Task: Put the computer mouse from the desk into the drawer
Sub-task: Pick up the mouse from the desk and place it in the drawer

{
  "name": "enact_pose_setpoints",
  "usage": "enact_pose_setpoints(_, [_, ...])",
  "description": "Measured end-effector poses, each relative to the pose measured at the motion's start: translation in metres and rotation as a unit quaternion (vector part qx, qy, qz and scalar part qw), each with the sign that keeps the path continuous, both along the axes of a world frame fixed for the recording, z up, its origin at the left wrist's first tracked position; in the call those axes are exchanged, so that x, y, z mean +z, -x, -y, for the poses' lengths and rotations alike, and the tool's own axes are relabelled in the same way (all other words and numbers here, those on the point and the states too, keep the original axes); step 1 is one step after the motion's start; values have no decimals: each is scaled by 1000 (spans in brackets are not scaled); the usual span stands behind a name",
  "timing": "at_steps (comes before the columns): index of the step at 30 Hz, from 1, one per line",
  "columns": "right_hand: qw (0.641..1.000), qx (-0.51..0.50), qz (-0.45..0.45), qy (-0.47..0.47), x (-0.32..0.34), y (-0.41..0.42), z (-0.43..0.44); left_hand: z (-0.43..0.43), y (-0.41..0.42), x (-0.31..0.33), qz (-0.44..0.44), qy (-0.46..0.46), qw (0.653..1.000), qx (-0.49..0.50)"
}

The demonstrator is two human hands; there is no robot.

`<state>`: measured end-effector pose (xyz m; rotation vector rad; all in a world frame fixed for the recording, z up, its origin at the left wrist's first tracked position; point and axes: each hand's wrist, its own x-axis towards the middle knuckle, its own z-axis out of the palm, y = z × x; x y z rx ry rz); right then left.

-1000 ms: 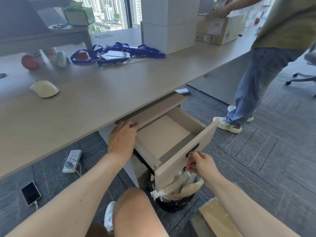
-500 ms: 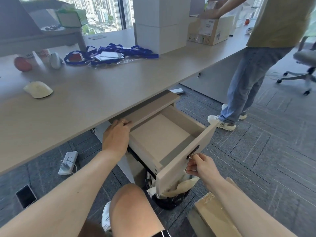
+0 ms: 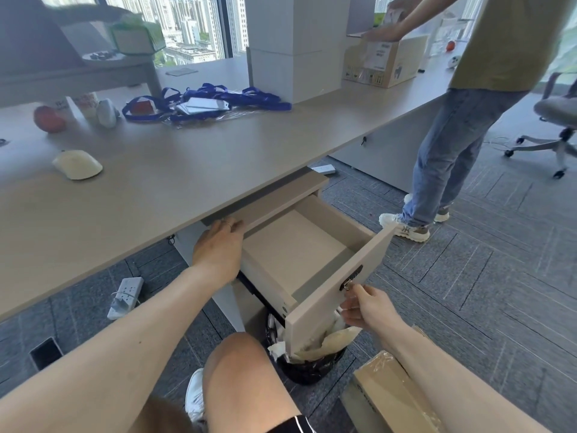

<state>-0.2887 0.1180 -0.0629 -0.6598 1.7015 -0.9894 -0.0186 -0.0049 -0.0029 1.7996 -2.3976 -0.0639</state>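
A cream computer mouse (image 3: 77,164) lies on the beige desk (image 3: 175,179) at the left, far from both hands. Below the desk edge the top drawer (image 3: 368,264) of a pedestal stands pulled out, its inside bare. My left hand (image 3: 218,248) rests on the top of the pedestal beside the drawer's left side, fingers curled over the edge. My right hand (image 3: 363,304) pinches the key in the lock on the drawer front (image 3: 351,281).
Another person (image 3: 474,126) stands at the right, reaching into a cardboard box (image 3: 387,62). Blue lanyards (image 3: 206,100), an orange ball (image 3: 48,119) and white boxes (image 3: 290,48) sit on the desk. A bin (image 3: 309,364) stands under the drawer; a power strip (image 3: 125,296) and a carton (image 3: 390,398) lie on the floor.
The drawer has slid out a little further, with my right hand still at the lock. The view has shifted slightly; my left hand stays on the pedestal top.
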Motion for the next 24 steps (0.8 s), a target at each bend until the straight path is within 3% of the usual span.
enact_pose_setpoints(2, [995, 60, -66, -41, 12, 7, -4, -4, 3, 14, 7, -111, 994, -17])
enact_pose_setpoints(4, [964, 150, -213, -58, 32, 18, -3, -9, 1, 37, 19, -150, 987, -55])
enact_pose_setpoints(7, [864, 273, -419, -58, 78, 29, 13, -23, -8, 87, 5, -110, 987, -116])
enact_pose_setpoints(10, [801, 293, -522, 1, 133, 17, 41, -32, -36, 140, -30, -45, 993, -104])
enact_pose_setpoints(16, [735, 346, -565, 141, 197, -68, 109, -25, -160, 190, 32, -29, 997, 67])
enact_pose_setpoints(24, [666, 436, -566, 215, 212, -225, 200, -19, -342, 179, 49, -80, 969, 228])
